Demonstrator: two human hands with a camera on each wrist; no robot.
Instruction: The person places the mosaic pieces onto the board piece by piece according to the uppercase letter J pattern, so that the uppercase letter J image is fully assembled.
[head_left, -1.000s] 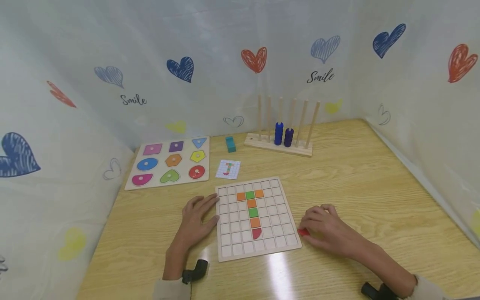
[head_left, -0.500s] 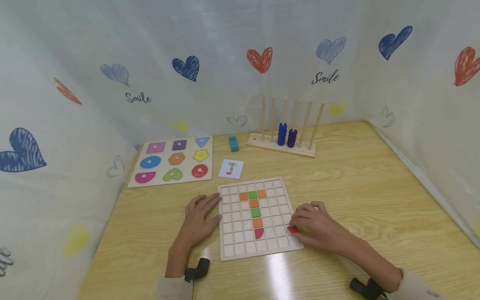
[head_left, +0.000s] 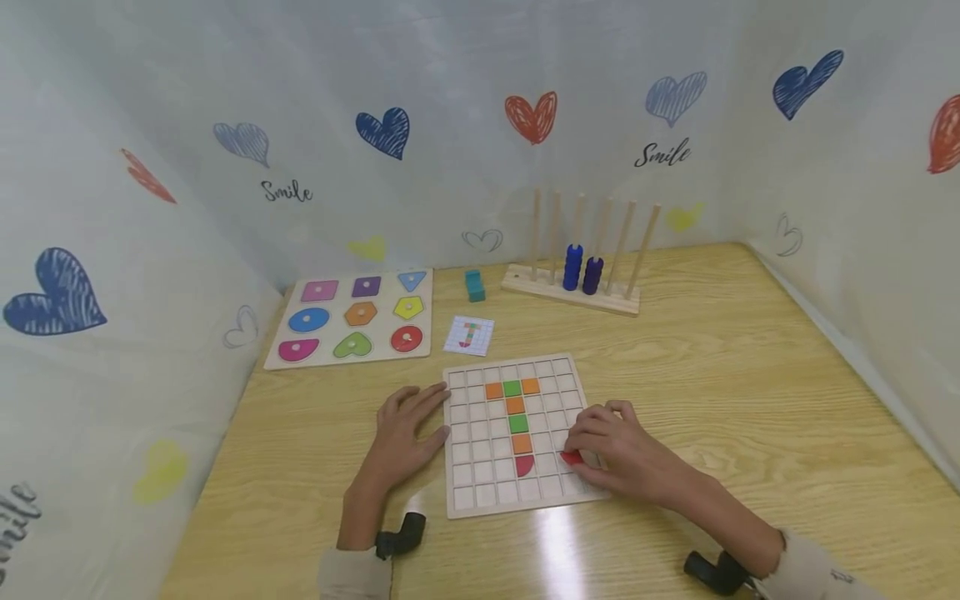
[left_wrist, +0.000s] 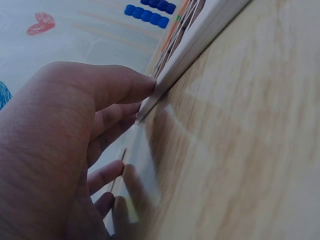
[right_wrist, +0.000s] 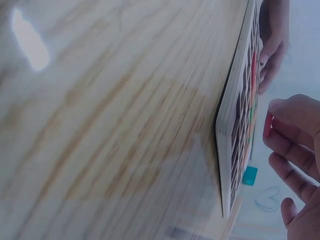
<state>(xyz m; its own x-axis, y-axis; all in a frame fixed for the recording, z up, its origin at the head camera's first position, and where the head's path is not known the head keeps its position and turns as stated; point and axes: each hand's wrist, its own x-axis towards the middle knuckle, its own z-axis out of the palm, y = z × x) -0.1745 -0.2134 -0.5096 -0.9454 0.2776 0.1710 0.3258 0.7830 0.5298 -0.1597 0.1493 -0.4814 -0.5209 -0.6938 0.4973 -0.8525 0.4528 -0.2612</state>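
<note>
A wooden grid board [head_left: 472,496] lies on the table with orange and green square tiles [head_left: 518,424] in a T shape and a red quarter-round tile [head_left: 524,466] at the foot of the column. My left hand [head_left: 402,437] touches the board's left edge with thumb and fingertips, its fingers fairly straight, as the left wrist view also shows. Over the board's right part, my right hand [head_left: 618,450] pinches another red tile [head_left: 572,457] between thumb and fingers. In the right wrist view this red tile [right_wrist: 268,124] is seen edge-on, above the board surface.
Behind the board lies a pattern card [head_left: 469,335] with a J-like figure. A shape puzzle board [head_left: 348,321] is at the back left, near a teal block [head_left: 475,286]. A peg stand [head_left: 570,292] with blue and purple beads stands at the back right.
My right hand has carried the red tile leftward from beside the board's right edge to over its right columns. The left hand stays at the board's left edge; the head view has shifted slightly.
</note>
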